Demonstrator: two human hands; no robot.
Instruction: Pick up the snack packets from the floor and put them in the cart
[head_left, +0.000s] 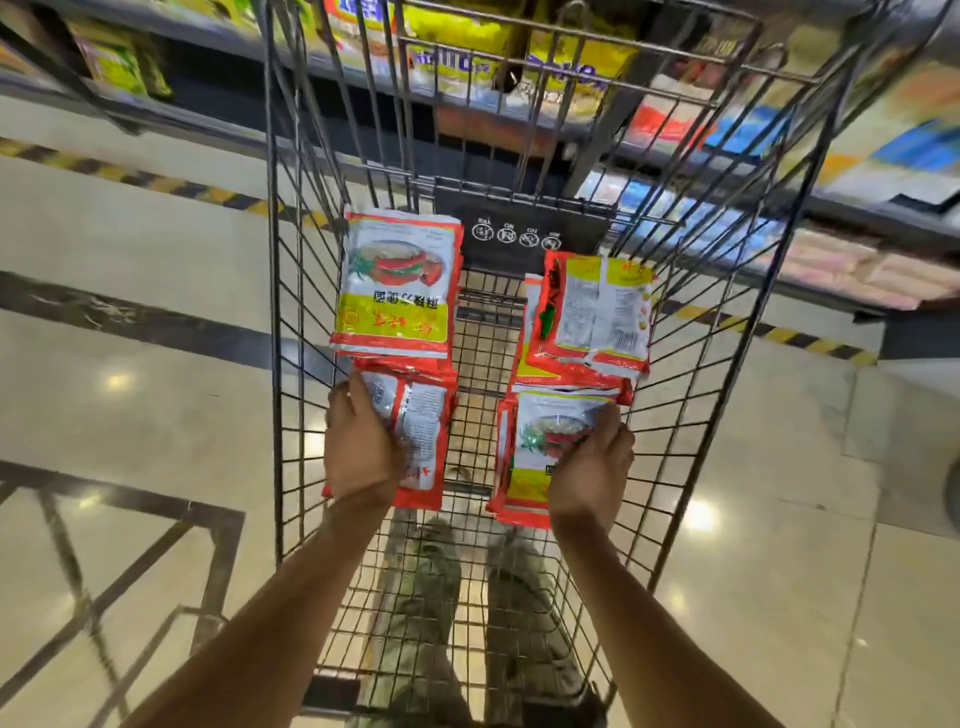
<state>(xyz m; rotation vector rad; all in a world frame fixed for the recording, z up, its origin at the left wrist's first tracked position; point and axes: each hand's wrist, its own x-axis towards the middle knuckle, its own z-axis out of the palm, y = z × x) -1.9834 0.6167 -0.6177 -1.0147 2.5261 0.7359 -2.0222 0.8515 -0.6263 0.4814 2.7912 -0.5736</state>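
Centre frame, inside cart (274, 322): left hand (358, 441) clamped round packet bundle (423, 441), right hand (592, 467) round second bundle (535, 447); held low beside placed stacks (397, 283), probably for neat rows.

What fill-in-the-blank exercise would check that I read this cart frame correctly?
1. The red-and-yellow plastic snack packets lie in ____ stacks inside the grey wire cart.
2. The left-hand grip holds the near stack on the cart's ____ side.
3. The right-hand grip holds the near stack on its ____ side.
4. Black-and-yellow striped tape runs along the shiny ____.
Missing words: four; left; right; floor.
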